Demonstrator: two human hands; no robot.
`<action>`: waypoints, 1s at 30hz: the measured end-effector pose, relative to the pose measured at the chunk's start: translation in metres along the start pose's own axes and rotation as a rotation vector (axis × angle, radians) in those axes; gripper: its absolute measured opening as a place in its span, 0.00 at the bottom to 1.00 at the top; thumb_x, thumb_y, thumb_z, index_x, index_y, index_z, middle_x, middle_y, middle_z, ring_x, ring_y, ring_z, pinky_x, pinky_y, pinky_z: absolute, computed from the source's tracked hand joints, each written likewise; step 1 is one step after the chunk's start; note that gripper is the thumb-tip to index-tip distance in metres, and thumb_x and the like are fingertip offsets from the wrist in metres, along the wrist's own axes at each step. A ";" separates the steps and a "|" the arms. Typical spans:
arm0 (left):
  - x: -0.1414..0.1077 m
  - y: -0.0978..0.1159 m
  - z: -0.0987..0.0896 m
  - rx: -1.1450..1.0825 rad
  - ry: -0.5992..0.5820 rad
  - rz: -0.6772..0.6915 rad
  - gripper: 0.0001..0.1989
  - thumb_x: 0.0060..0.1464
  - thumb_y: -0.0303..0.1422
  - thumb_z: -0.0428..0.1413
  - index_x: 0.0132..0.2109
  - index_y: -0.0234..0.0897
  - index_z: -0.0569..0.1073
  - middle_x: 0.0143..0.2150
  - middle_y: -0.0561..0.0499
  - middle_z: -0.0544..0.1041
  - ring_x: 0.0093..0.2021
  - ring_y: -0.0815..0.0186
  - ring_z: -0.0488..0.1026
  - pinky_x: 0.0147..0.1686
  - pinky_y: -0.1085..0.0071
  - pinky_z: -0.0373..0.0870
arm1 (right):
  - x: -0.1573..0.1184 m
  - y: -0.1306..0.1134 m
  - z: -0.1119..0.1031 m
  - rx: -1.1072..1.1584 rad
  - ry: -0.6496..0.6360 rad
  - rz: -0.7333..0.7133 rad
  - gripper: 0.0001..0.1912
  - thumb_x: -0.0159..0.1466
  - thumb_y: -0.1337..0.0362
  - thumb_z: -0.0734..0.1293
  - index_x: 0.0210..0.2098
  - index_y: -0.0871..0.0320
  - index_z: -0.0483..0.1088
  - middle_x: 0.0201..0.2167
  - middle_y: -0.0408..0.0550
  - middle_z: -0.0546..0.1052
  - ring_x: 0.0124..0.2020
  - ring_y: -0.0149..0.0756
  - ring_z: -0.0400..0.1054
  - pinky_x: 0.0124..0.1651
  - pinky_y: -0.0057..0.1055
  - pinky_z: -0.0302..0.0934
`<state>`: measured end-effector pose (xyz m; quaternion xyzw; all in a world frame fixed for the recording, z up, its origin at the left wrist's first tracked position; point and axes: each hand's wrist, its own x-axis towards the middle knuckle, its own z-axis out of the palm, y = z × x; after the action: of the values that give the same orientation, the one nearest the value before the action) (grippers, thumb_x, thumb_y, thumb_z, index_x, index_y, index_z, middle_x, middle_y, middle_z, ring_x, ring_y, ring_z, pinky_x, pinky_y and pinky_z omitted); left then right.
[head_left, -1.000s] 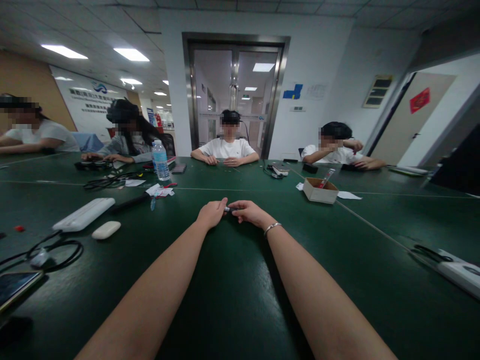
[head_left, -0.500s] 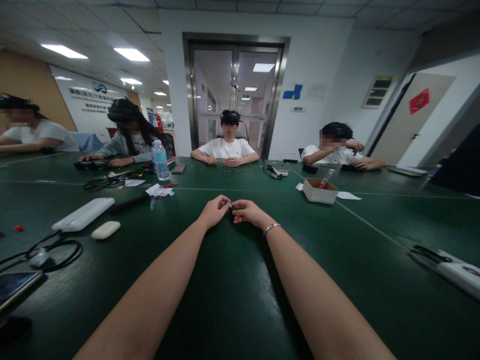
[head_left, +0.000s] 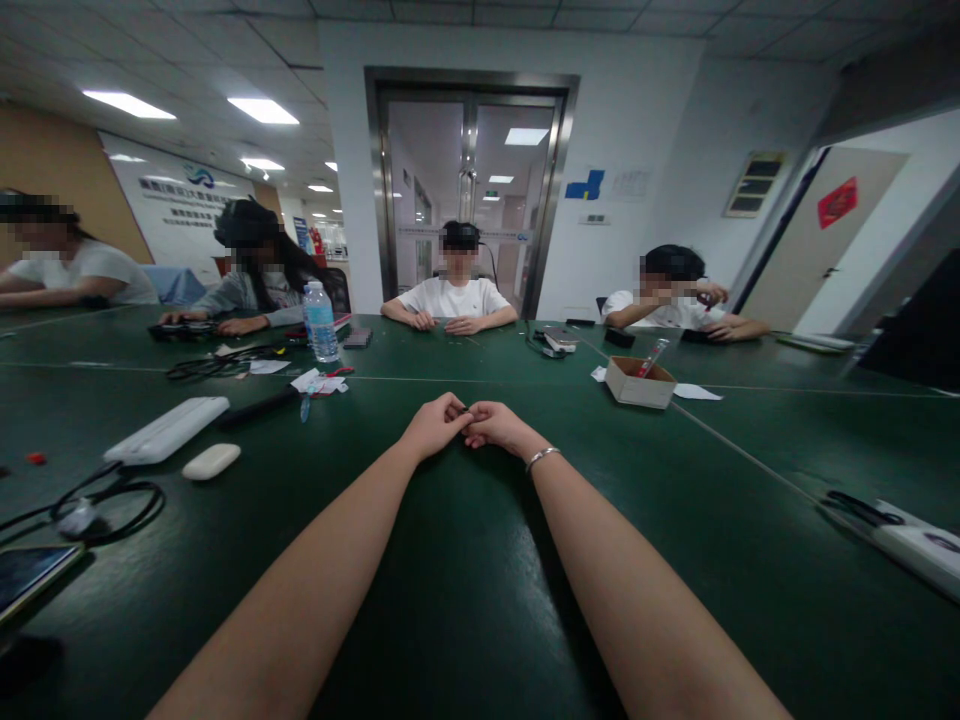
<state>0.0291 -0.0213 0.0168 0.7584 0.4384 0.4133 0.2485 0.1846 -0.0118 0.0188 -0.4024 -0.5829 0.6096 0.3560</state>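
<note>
My left hand [head_left: 433, 426] and my right hand [head_left: 501, 427] meet over the green table, their fingertips touching or nearly so. Both are closed in a pinch around a small dark object [head_left: 466, 412], of which only a sliver shows between the fingers. Its kind cannot be told; half a second ago a silvery end was visible on it. A silver bracelet [head_left: 542, 457] circles my right wrist.
On the green table [head_left: 465, 580], a white power bank-like device [head_left: 169, 428], a white oval case [head_left: 212, 461] and black cables [head_left: 124, 505] lie left. A water bottle [head_left: 321, 325] stands farther back. A small open box [head_left: 639, 385] sits right. Several people sit opposite.
My left hand has shifted slightly right and its fingers have closed over the small object, hiding its silvery end. My right hand has barely moved.
</note>
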 end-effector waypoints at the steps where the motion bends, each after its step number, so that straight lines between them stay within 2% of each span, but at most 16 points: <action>1: 0.000 0.001 0.000 -0.008 -0.003 -0.005 0.10 0.47 0.38 0.55 0.33 0.36 0.68 0.27 0.52 0.72 0.27 0.68 0.68 0.28 0.72 0.64 | -0.001 -0.001 0.000 0.037 -0.002 0.001 0.09 0.54 0.82 0.64 0.29 0.64 0.63 0.20 0.45 0.72 0.20 0.29 0.71 0.22 0.19 0.67; 5: 0.001 0.002 0.001 -0.036 -0.015 -0.031 0.10 0.46 0.38 0.56 0.32 0.36 0.68 0.27 0.52 0.71 0.28 0.68 0.68 0.29 0.72 0.64 | -0.006 -0.005 -0.001 0.191 -0.007 0.020 0.10 0.56 0.81 0.61 0.37 0.65 0.63 0.24 0.50 0.74 0.25 0.34 0.73 0.29 0.26 0.70; 8: 0.002 0.000 0.001 -0.041 -0.021 -0.050 0.11 0.45 0.39 0.57 0.32 0.36 0.68 0.26 0.52 0.71 0.28 0.67 0.68 0.28 0.72 0.64 | -0.008 -0.008 -0.001 0.219 0.002 0.023 0.12 0.57 0.80 0.60 0.40 0.64 0.62 0.26 0.51 0.75 0.25 0.37 0.73 0.30 0.29 0.71; 14: 0.004 -0.002 -0.001 0.012 -0.063 -0.084 0.10 0.46 0.39 0.55 0.33 0.36 0.69 0.29 0.50 0.73 0.29 0.66 0.69 0.28 0.72 0.63 | -0.008 -0.007 0.001 0.180 -0.014 0.003 0.11 0.57 0.77 0.64 0.40 0.65 0.63 0.27 0.51 0.75 0.24 0.34 0.73 0.29 0.27 0.70; 17: 0.006 0.009 -0.005 0.153 -0.093 -0.097 0.07 0.45 0.37 0.55 0.31 0.38 0.70 0.28 0.49 0.74 0.28 0.64 0.69 0.27 0.72 0.61 | -0.007 -0.006 0.000 0.125 -0.017 -0.006 0.10 0.57 0.74 0.67 0.38 0.65 0.64 0.25 0.51 0.74 0.23 0.33 0.72 0.26 0.24 0.70; 20: -0.003 0.031 -0.017 0.333 -0.171 -0.096 0.09 0.35 0.34 0.61 0.28 0.40 0.72 0.24 0.50 0.73 0.25 0.63 0.68 0.25 0.72 0.58 | -0.013 -0.006 -0.003 0.082 -0.060 0.025 0.13 0.54 0.72 0.70 0.37 0.64 0.63 0.26 0.50 0.74 0.21 0.31 0.71 0.25 0.24 0.69; 23: -0.029 0.059 -0.046 0.465 -0.231 -0.129 0.15 0.20 0.35 0.67 0.22 0.39 0.71 0.18 0.50 0.70 0.22 0.60 0.68 0.25 0.70 0.58 | -0.038 -0.006 -0.013 0.069 -0.064 0.053 0.21 0.50 0.69 0.73 0.36 0.61 0.59 0.28 0.49 0.75 0.21 0.31 0.71 0.24 0.26 0.69; 25: -0.056 0.078 -0.077 0.478 -0.273 -0.153 0.18 0.17 0.40 0.67 0.22 0.40 0.73 0.19 0.49 0.71 0.24 0.59 0.69 0.27 0.69 0.60 | -0.069 -0.007 -0.023 0.065 -0.064 0.051 0.23 0.48 0.65 0.74 0.34 0.59 0.56 0.30 0.48 0.74 0.20 0.31 0.70 0.23 0.26 0.68; 28: -0.102 0.097 -0.138 0.632 -0.294 -0.272 0.24 0.27 0.48 0.63 0.35 0.43 0.76 0.34 0.47 0.77 0.35 0.56 0.72 0.36 0.66 0.63 | -0.133 -0.007 -0.046 0.026 -0.060 0.069 0.24 0.48 0.61 0.74 0.33 0.58 0.55 0.33 0.50 0.74 0.19 0.29 0.68 0.22 0.26 0.66; 30: -0.133 0.098 -0.182 0.839 -0.270 -0.387 0.27 0.38 0.51 0.56 0.46 0.45 0.72 0.47 0.49 0.74 0.46 0.54 0.69 0.44 0.62 0.61 | -0.181 -0.006 -0.066 -0.013 -0.016 0.078 0.23 0.51 0.58 0.73 0.32 0.58 0.54 0.37 0.53 0.73 0.19 0.27 0.67 0.22 0.26 0.65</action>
<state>-0.1156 -0.1827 0.1323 0.7446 0.6642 0.0447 0.0484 0.3206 -0.1468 0.0388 -0.4220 -0.5736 0.6225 0.3247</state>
